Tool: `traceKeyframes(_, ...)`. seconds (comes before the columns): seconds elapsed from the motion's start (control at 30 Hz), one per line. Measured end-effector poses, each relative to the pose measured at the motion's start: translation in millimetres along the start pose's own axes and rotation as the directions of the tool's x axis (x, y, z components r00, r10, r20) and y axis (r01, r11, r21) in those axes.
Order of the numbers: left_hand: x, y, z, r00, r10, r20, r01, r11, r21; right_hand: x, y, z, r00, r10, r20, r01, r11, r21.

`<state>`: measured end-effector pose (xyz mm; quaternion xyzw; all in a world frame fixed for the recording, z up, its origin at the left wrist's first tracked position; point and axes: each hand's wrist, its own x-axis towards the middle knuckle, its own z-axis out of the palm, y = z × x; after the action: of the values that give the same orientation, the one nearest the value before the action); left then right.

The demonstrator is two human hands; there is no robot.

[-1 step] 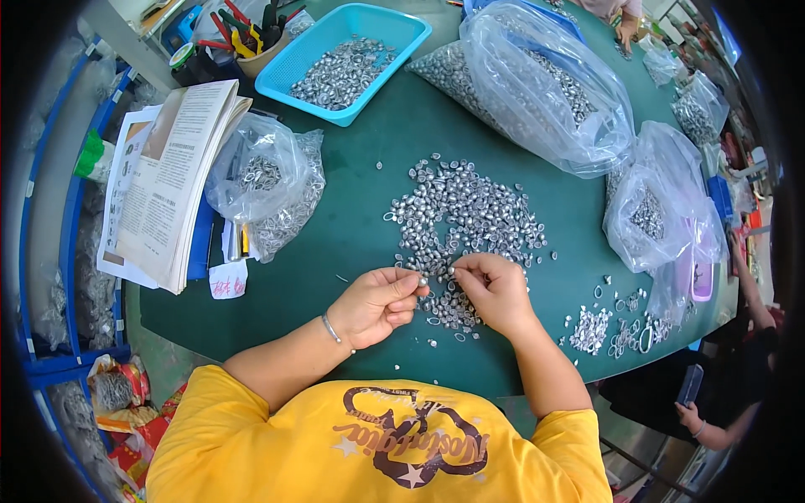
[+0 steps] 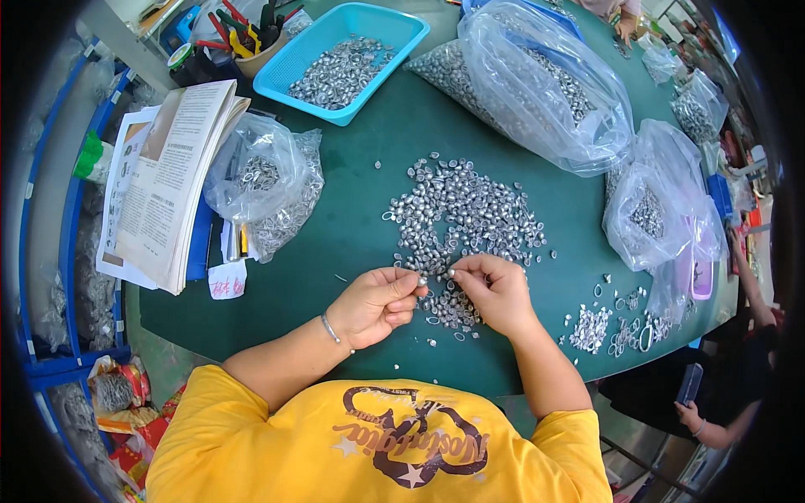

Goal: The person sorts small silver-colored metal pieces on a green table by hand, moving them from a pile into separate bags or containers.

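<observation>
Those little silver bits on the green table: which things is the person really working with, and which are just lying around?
In use:
left hand
right hand
loose pile of small silver metal pieces

Lying about:
blue tray of pieces
large clear bag
small clear bag
open booklet
cup of tools

Clear plastic bag of small metal parts, left of centre, beside open booklet. Small white paper label with red marks at booklet's near corner. Large clear bag top centre; further clear bags at right.

Parts pile mid-table — tray behind, booklet left
</observation>
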<state>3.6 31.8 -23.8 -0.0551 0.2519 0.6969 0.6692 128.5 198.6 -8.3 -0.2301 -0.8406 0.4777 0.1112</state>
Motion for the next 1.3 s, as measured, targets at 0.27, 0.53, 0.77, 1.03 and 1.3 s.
traceKeyframes(0.27, -1.6, -2.8, 6.3, 0.999, -0.010, 0.031, 0.008, 0.998, 0.061, -16.1, 3.9, -11.7, 0.882, 0.173, 0.437, -0.468, 0.415, 0.780)
traceKeyframes(0.53, -3.8, -1.4, 3.3, 0.998, 0.028, 0.054, -0.032, 0.997, 0.073, -21.6, 14.7, -10.3, 0.918, 0.008, 0.397, -0.387, 0.240, 0.890)
traceKeyframes(0.77, -12.8, 12.2, 4.2, 0.996, 0.091, 0.021, -0.093, 0.992, 0.089, -20.1, 26.7, -30.8, 0.960, 0.029, 0.277, -0.279, 0.084, 0.957)
traceKeyframes(1.03, -19.6, 21.2, -6.2, 0.979, 0.201, -0.019, -0.198, 0.975, 0.099, 1.9, 12.1, -36.8, 0.913, 0.263, 0.313, -0.408, 0.647, 0.645)
traceKeyframes(1.3, -14.1, 34.4, 15.5, 0.923, 0.365, -0.122, -0.259, 0.823, 0.505, 33.1, -0.1, -0.5, 0.981, -0.193, 0.016, 0.181, 0.883, -0.432)
